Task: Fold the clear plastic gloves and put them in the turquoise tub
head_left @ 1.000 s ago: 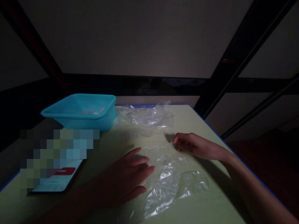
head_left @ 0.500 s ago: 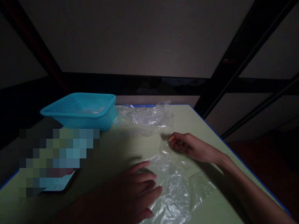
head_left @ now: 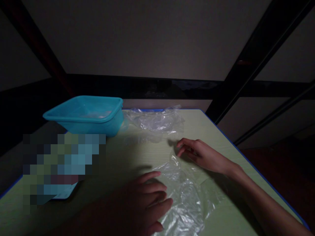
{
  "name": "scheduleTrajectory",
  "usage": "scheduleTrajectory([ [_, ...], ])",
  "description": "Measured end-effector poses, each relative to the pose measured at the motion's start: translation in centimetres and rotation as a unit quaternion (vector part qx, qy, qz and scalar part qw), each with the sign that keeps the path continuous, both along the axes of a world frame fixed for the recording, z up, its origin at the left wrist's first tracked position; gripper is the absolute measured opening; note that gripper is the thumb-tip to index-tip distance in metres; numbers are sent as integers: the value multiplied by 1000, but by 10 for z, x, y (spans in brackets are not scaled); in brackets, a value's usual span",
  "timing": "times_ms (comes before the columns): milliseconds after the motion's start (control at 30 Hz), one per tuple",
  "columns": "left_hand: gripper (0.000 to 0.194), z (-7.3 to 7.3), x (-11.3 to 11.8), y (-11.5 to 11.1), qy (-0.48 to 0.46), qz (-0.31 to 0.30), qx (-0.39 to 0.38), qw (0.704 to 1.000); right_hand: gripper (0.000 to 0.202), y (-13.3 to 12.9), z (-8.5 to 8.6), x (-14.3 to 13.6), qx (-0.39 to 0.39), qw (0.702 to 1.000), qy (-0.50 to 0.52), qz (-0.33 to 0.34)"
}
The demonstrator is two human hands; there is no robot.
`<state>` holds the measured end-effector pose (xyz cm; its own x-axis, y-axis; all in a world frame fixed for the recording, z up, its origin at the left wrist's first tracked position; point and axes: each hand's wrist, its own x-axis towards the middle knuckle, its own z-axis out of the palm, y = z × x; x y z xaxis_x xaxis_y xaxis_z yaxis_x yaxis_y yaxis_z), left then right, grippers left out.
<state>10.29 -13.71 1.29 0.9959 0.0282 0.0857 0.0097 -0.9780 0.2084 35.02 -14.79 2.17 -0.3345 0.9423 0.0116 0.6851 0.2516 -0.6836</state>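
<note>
A clear, crinkled plastic bag (head_left: 184, 200) lies spread on the light table near the front. My left hand (head_left: 147, 200) is over the bag's left edge, fingers apart, holding nothing. Beyond the bag's far right side, my right hand (head_left: 199, 154) hovers low with loosely curled, parted fingers near the bag's narrow upper end; nothing shows in its grasp. Another crumpled clear plastic piece (head_left: 159, 121) rests at the table's far edge.
A blue plastic basin (head_left: 108, 126) stands at the far left, with something pale inside. In front of it lies a pixelated flat object (head_left: 65, 193) with a light blue corner. The table (head_left: 211, 131) has a blue edge, and a wall rises behind it.
The whole view has shifted very slightly. My right hand's fingers look a little more parted, and the bag's right part has moved slightly. My left hand stays nearly in place.
</note>
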Motion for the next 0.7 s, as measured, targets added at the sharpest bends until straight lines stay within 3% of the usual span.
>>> scheduleTrajectory([
  [167, 25, -1, 0, -1, -7, -8, -19, 1000, 25, 0, 0, -1, 32, 998, -45, -4],
  [300, 31, -4, 0, -4, -25, -23, -28, 999, 37, -1, -1, -6, 50, 997, -54, 27],
  [433, 24, -8, 2, -8, -31, -28, -29, 999, 44, -1, -5, -13, 68, 994, -62, 57],
  [700, 25, -28, 4, -16, -129, -48, -7, 991, 49, -1, -17, -30, 98, 987, -65, 111],
])
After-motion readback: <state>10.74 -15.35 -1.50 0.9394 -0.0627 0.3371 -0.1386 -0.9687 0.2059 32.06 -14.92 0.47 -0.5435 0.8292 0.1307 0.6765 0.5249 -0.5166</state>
